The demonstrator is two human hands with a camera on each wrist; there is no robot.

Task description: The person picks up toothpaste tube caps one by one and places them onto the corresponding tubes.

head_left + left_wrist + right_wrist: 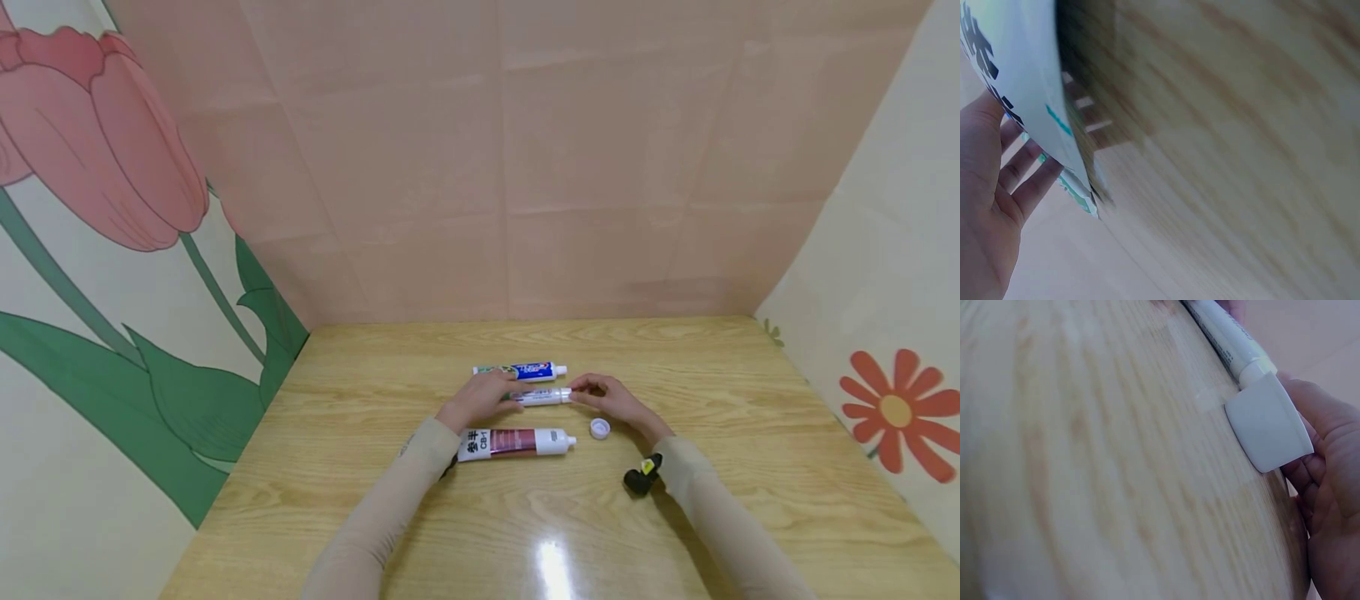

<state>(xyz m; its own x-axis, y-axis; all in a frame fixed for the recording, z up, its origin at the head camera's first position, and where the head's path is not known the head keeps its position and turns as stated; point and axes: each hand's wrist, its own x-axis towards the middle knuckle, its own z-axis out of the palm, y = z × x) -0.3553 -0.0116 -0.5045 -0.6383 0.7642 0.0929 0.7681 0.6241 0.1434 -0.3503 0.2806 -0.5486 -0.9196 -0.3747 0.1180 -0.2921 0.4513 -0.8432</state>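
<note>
Three toothpaste tubes lie side by side on the wooden table. My left hand [483, 397] grips the middle white toothpaste tube [542, 397] between thumb and fingers, covering its tail end. At the tube's other end, my right hand [611, 398] pinches the cap with thumb and forefinger. Nearer me lies the large white and maroon toothpaste tube [513, 442], its nozzle bare; its printed tail [1022, 69] partly blocks the left wrist view. A loose white cap [599, 428] sits below my right hand, large in the right wrist view as the white cap [1267, 428].
A blue and green toothpaste tube [536, 371], its nozzle bare, lies just beyond the middle one. The wooden table [360, 375] meets a pink cloth backdrop [502, 208] at the back. Flower-printed panels [847, 275] stand on both sides.
</note>
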